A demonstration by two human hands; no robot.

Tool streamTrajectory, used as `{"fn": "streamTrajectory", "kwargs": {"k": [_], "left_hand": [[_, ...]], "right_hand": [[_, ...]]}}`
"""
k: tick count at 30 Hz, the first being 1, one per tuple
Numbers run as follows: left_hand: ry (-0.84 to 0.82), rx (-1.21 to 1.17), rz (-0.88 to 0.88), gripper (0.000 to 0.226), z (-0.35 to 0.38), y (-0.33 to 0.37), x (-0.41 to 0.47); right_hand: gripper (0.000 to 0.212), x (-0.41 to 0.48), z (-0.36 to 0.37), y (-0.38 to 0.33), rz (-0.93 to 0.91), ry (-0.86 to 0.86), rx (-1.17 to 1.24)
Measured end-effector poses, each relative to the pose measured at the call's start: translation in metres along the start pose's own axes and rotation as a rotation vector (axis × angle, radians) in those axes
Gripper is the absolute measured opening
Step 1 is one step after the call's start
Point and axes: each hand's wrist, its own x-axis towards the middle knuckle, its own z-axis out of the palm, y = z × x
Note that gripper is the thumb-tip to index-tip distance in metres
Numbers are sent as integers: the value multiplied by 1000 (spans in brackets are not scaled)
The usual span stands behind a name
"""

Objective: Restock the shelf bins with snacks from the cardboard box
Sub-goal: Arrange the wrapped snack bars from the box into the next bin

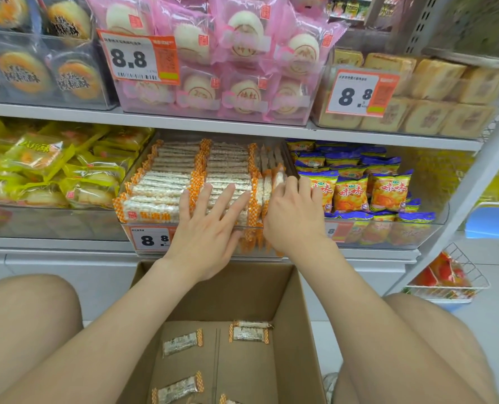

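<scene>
The clear bin on the lower shelf is packed with snack bars in orange-checked wrappers, lying in flat rows. The left hand lies on those rows near the bin's front, fingers straight and spread, gripping nothing. At the bin's right end the right hand curls its fingers over a few upright bars and pinches them. Below the bin, an open cardboard box has a few loose bars on its bottom. Right of the bin are blue-and-orange chip bags, and left of it yellow packets
</scene>
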Motion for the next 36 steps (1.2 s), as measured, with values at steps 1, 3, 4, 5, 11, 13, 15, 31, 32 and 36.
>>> {"fn": "streamTrajectory", "kwargs": {"k": [1,3,4,5,11,13,15,31,32,36], "left_hand": [[-1,-3,-1,71,0,0,0],[-5,-7,-2,71,-2,1,0],[-11,-11,-1,71,-3,2,0],[-17,-11,0,71,-4,2,0],[-35,-4,20,72,-8,0,0],[-38,-14,24,73,-7,-1,-1],[-38,-31,16,73,-7,-2,0],[-142,-74,-244,93,-13,-65,-25],[-158,-88,-233,94,-12,-67,-25],[-209,-84,-199,96,-10,-70,-25]], "right_hand": [[44,0,1,3,-17,-11,-8],[45,2,4,9,-64,-61,21],[48,4,5,12,-91,-95,58],[52,7,6,16,-113,-129,99],[72,18,0,34,-150,-213,223],[68,10,-3,26,-168,-159,174],[67,1,0,14,-229,-169,101],[71,9,11,-19,-265,-114,271],[69,7,10,-23,-294,-61,252],[63,1,11,-49,-446,17,253]]}}
